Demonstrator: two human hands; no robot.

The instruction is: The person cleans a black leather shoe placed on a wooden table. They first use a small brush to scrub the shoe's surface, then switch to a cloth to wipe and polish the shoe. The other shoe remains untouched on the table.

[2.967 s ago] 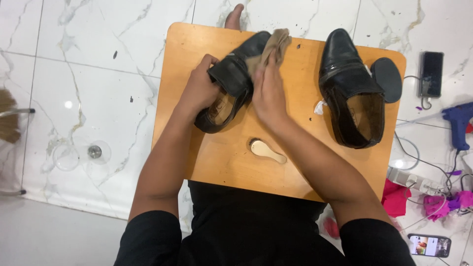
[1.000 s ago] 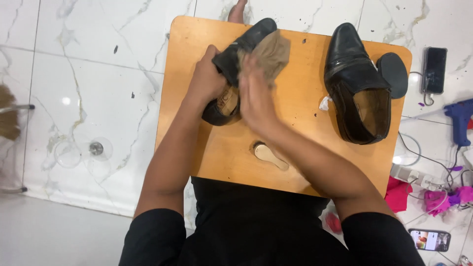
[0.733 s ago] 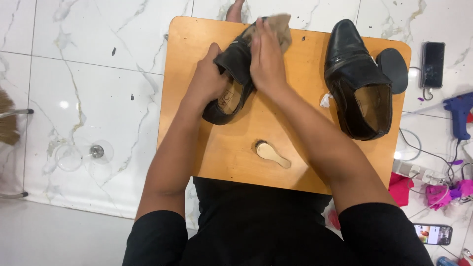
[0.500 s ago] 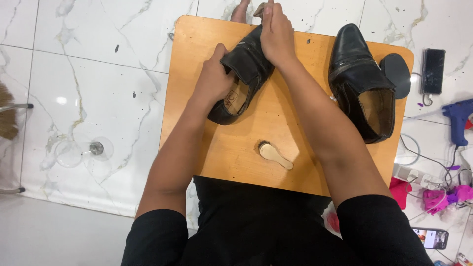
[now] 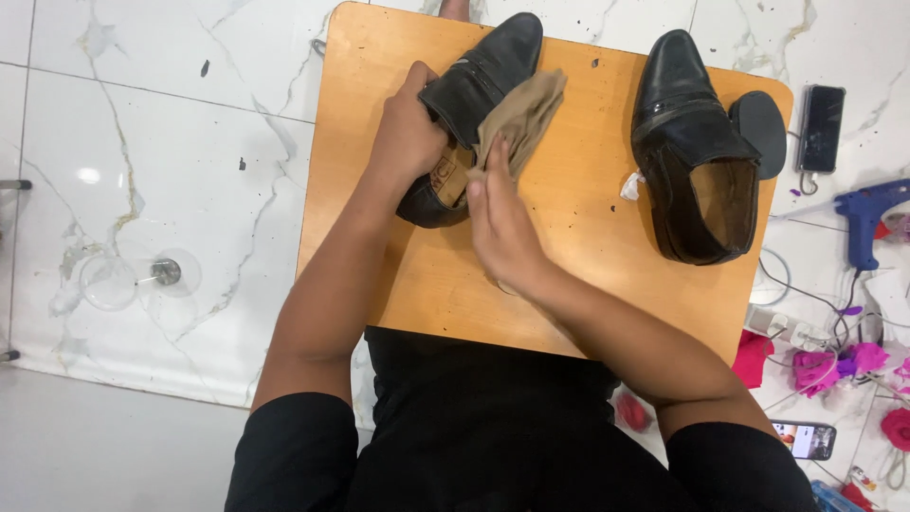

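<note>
A black leather shoe (image 5: 479, 81) lies slanted on a small wooden table (image 5: 578, 218), toe pointing away from me. My left hand (image 5: 409, 133) grips its left side near the opening. My right hand (image 5: 500, 213) presses a tan cloth (image 5: 519, 114) against the shoe's right side. A second black shoe (image 5: 690, 152) stands apart on the right of the table, opening toward me.
A dark oval sole piece (image 5: 760, 133) lies by the second shoe, with a scrap of white paper (image 5: 632, 185) beside it. On the marble floor at right are a black phone (image 5: 821, 128), a blue glue gun (image 5: 867, 213), cables and pink flowers (image 5: 834, 365). A floor drain (image 5: 163, 273) sits at left.
My right hand has drawn the cloth back from the shoe's toe toward the heel side. The small wooden piece seen earlier on the table is now hidden under my right wrist.
</note>
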